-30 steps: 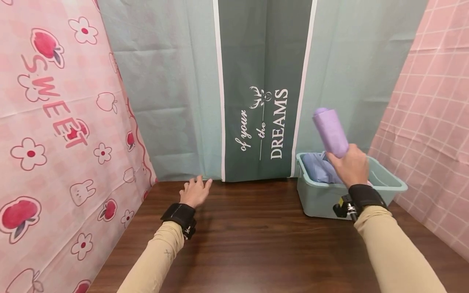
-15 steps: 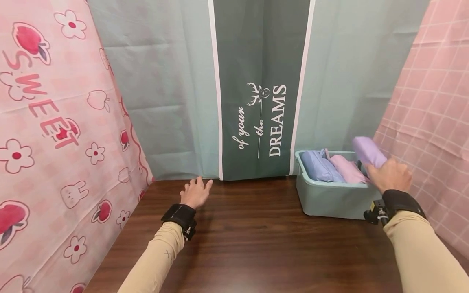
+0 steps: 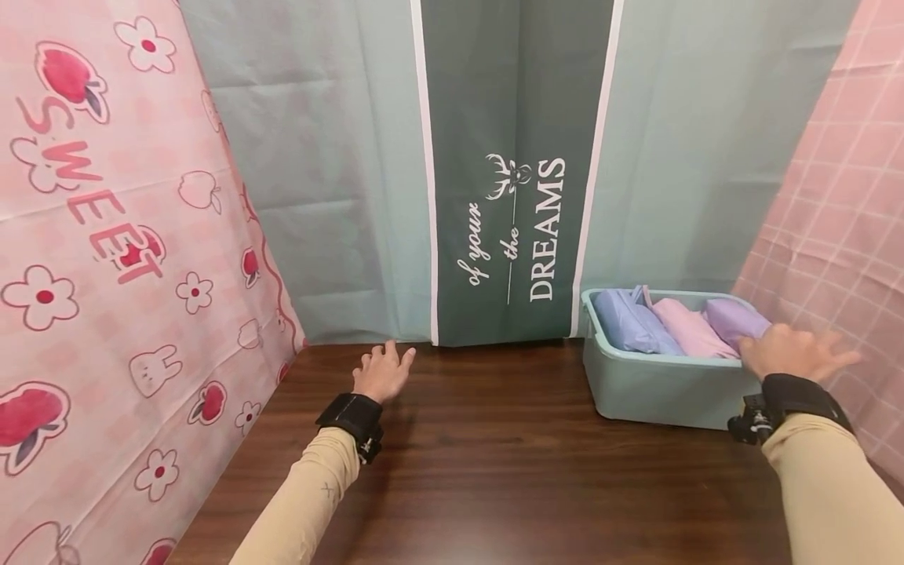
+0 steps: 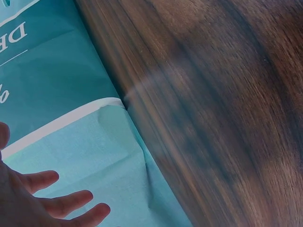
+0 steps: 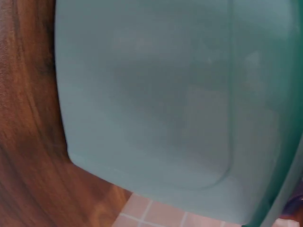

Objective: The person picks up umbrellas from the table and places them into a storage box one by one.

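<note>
My right hand (image 3: 798, 351) is over the right end of a pale green plastic bin (image 3: 671, 388), its fingers spread. The purple rolled bundle (image 3: 734, 318) lies inside the bin, by my thumb; whether the two touch I cannot tell. To its left are a pink bundle (image 3: 692, 328) and a blue bundle (image 3: 632, 322) with a small strap. The right wrist view is filled by the bin's outer wall (image 5: 156, 94), with the hand barely in the frame. Far to the left, my left hand (image 3: 384, 373) holds nothing, and its fingers (image 4: 71, 202) are spread loosely near the backdrop.
The bin stands on a dark wood table (image 3: 494, 463) at the back right. A grey-green cloth backdrop (image 3: 508, 118) hangs behind. Pink printed cloth (image 3: 127, 314) walls the left side, and pink checked cloth (image 3: 840, 196) walls the right.
My right hand has moved right and down over the bin and let go of the purple bundle, which now lies beside the pink one. The left hand has stayed about where it was.
</note>
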### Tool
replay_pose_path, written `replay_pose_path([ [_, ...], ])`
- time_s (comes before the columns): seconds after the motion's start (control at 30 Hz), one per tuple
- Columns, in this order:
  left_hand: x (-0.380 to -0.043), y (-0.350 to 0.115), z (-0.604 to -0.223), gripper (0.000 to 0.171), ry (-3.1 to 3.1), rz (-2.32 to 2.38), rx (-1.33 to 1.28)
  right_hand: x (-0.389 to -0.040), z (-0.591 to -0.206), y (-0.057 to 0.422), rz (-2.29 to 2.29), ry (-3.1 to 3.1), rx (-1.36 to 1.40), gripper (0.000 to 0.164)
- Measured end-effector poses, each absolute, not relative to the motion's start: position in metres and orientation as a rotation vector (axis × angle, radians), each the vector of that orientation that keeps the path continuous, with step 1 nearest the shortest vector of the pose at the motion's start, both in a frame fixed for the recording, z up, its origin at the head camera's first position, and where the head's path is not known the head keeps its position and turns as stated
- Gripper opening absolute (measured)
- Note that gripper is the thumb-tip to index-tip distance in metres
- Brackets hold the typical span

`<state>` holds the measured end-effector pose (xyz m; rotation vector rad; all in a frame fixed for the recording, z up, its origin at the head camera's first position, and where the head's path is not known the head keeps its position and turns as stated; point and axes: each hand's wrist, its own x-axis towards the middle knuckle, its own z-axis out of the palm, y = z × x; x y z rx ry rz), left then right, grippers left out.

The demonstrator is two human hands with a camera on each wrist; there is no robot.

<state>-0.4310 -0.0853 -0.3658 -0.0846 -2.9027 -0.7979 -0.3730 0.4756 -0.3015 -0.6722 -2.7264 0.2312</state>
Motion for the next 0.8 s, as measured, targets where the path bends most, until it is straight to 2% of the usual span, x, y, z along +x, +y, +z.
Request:
replay_pose_path([
  [0.37,-0.429,-0.08,-0.367,0.06,-2.91,-0.78,-0.106,-0.37,-0.299,0.48,0.282,-2.898,-0.66,0.067],
  [0.6,-0.428,-0.082,-0.368,0.063,-2.964,-0.765,-0.122,-0.37,-0.299,0.468,0.283,-2.803,-0.596,0.09],
  [0.67,-0.429,-0.081,-0.369,0.063,-2.96,-0.735,-0.151,-0.375,-0.301,0.456,0.293,-2.689,-0.535,0.087],
  [0.8,-0.432,-0.078,-0.368,0.062,-2.933,-0.631,-0.234,-0.39,-0.301,0.413,0.288,-2.405,-0.282,0.065],
])
